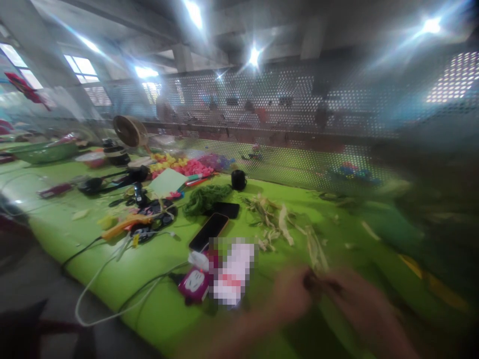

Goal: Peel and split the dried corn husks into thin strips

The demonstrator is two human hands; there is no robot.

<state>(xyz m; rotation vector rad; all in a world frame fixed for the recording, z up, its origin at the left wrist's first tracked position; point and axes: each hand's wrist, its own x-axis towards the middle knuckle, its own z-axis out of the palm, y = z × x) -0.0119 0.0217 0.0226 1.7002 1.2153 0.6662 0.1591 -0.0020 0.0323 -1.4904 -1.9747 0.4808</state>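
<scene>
Low on the right of the head view, my left hand (294,294) and my right hand (354,296) come together, both smeared by motion. Their fingers are closed on a pale strip of dried husk (316,249), which sticks up and away from the fingertips. Something pale green also hangs below, between the hands, too blurred to name. Just beyond, a loose heap of dried husk strips (284,227) lies on the green tabletop (164,319). The exact grip of each finger is hidden by the blur.
Left of my hands lie a pixelated pink-white packet (235,274), a magenta power socket (194,284) with cables and a phone (209,232). Further off are green fibre (205,199), a black cup (238,180) and an orange glue gun (127,225). A perforated panel (262,129) stands behind.
</scene>
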